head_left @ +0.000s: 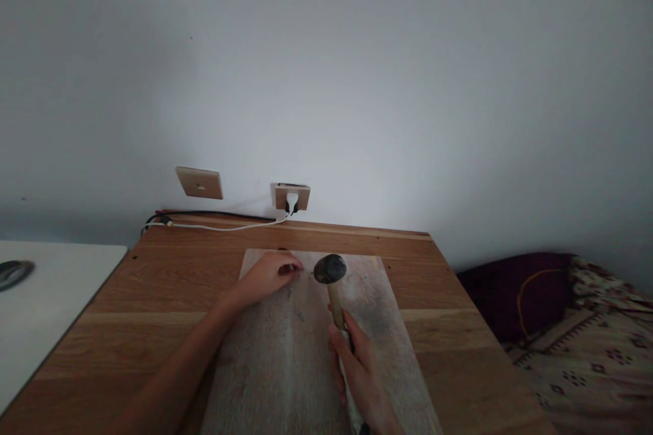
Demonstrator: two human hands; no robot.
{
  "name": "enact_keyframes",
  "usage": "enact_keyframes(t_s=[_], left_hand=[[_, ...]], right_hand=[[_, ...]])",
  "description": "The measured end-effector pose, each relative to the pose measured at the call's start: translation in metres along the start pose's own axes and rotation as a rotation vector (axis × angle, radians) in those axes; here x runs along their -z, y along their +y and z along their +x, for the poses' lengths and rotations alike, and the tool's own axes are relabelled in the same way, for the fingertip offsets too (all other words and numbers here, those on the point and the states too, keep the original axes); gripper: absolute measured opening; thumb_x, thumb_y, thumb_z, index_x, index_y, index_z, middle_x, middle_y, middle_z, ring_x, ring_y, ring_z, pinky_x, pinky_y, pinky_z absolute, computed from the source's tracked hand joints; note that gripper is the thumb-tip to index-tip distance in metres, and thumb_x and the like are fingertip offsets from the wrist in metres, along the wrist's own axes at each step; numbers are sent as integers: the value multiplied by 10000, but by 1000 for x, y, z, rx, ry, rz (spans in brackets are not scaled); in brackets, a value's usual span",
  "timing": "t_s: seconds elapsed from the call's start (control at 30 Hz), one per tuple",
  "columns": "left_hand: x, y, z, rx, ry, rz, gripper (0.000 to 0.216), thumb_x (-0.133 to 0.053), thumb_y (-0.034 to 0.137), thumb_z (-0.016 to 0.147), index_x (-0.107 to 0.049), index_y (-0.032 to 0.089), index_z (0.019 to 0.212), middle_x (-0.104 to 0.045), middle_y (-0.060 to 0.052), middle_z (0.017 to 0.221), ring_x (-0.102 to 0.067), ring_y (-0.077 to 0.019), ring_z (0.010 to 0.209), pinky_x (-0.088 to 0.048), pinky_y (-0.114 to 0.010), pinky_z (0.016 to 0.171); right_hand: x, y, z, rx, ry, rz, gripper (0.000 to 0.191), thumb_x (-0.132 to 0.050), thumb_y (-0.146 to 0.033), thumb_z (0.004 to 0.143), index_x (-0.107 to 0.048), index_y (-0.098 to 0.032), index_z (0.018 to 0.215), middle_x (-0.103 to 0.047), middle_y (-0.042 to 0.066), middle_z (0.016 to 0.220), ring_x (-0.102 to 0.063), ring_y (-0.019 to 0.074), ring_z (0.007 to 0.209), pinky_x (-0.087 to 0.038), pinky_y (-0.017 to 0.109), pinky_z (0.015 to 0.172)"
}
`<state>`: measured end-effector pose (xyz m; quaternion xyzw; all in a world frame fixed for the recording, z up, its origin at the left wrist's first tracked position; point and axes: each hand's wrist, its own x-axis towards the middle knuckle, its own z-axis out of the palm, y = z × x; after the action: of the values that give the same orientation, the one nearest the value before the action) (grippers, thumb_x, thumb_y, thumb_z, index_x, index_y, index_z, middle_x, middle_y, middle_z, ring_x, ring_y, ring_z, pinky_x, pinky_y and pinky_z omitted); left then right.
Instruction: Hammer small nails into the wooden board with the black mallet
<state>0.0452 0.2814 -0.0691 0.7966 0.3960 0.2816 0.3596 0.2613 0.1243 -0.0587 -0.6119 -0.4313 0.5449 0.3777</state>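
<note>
A mallet (pixel 336 305) with a dark rounded head and a pale wooden handle is gripped in my right hand (pixel 361 368). Its head is raised toward the far part of a worn, greyish wooden board (pixel 265 374). Over the far left part of that board, my left hand (pixel 273 273) has its fingers curled and the tips pinched together. Whatever may be between those fingertips is too small to make out. Nearer me than the left hand, a small metallic piece (pixel 299 315) lies on the board.
Under the board is a brown wooden table (pixel 122 326) against a pale wall. A white plug (pixel 292 200) sits in a wall socket, its white cable (pixel 224 228) running left along the table's back. Patterned bedding (pixel 596 367) lies right; a white surface (pixel 56 312) stands left.
</note>
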Motion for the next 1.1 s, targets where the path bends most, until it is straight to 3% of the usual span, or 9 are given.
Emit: enact_keyframes(t_s=[0.17,0.43,0.63,0.73,0.83,0.9,1.0,1.1], left_hand=[[-8,-2,-4,30,16,41,172,-616,172,878,-737,208,994,-766,-38,957,-687,-191,863,-502,-298,834],[-11,-2,-4,1,26,75,85,-631,183,869,-706,202,904,-732,-47,938,-672,-199,855,-498,-295,811],[-12,3,-4,109,0,-22,416,-632,170,842,-616,208,1255,-761,-29,953,-685,-193,801,-507,-297,794],[-7,6,-2,113,-1,-11,454,-613,147,809,-610,202,1260,-746,-38,990,-678,-202,846,-500,-301,805],[7,8,-4,116,-14,42,377,-611,150,770,-640,175,1145,-706,-54,1031,-647,-198,842,-489,-299,778],[21,11,-9,131,-83,112,297,-648,187,746,-650,166,1042,-678,-57,1029,-630,-205,859,-480,-302,771],[40,19,-18,142,-286,185,279,-747,291,704,-663,183,947,-663,-37,999,-626,-234,928,-474,-307,783],[45,28,-24,126,-435,278,253,-788,315,655,-698,201,862,-668,-27,964,-636,-255,925,-480,-327,796]], right_hand=[[-3,1,-1,-12,10,-18,674,-567,-733,892,-574,-160,1249,-448,-112,512,-351,81,337,-349,185,288],[-5,1,0,17,-26,-46,624,-519,-679,952,-561,-159,1295,-448,-113,502,-346,87,332,-339,186,294],[-12,-3,0,57,-8,-128,638,-530,-663,951,-619,-164,1338,-539,-56,560,-451,125,404,-393,226,379],[-14,-5,0,82,-19,-182,663,-523,-659,956,-600,-169,1396,-558,-40,556,-492,151,435,-423,247,428],[-16,-6,1,82,-76,-193,635,-482,-643,984,-597,-171,1392,-503,-59,519,-444,137,398,-367,230,392],[-16,-5,1,78,-82,-180,617,-474,-642,988,-608,-173,1365,-496,-62,526,-423,124,387,-334,216,370],[-17,-3,2,76,-69,-172,612,-495,-647,979,-616,-169,1341,-514,-55,551,-427,112,398,-328,202,361],[-18,-5,1,73,-83,-167,620,-507,-643,980,-597,-166,1365,-487,-69,523,-404,106,384,-315,196,354]])
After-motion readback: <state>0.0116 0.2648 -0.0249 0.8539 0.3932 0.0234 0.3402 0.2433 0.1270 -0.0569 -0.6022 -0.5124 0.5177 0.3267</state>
